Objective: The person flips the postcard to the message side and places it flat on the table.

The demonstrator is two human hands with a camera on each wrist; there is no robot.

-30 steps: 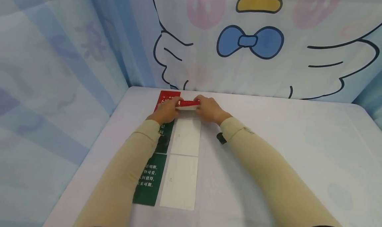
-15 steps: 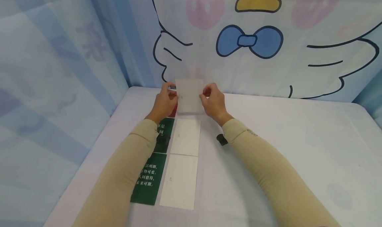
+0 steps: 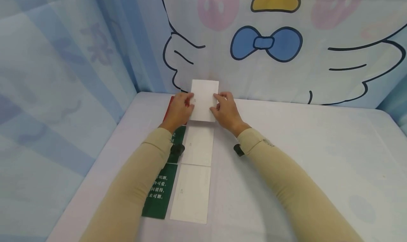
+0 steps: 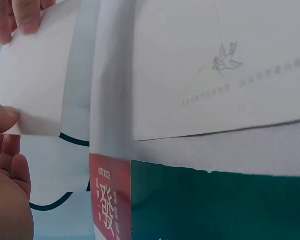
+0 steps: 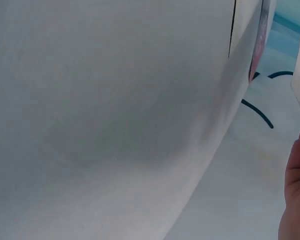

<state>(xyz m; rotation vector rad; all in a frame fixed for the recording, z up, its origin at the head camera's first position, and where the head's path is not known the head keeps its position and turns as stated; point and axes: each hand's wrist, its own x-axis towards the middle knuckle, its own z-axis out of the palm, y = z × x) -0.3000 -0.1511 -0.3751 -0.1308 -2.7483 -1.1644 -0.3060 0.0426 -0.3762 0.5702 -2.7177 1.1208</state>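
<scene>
Table up against curtain; on it, left card column three deep, right card column two deep, side by side. Held card between left hand and right hand, at right column's far end, in front of curtain

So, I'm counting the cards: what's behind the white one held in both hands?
Behind the held white card, the curtain shows past its top edge, the table by its lower right corner. Its far face and whatever it hides can't be seen.
</scene>
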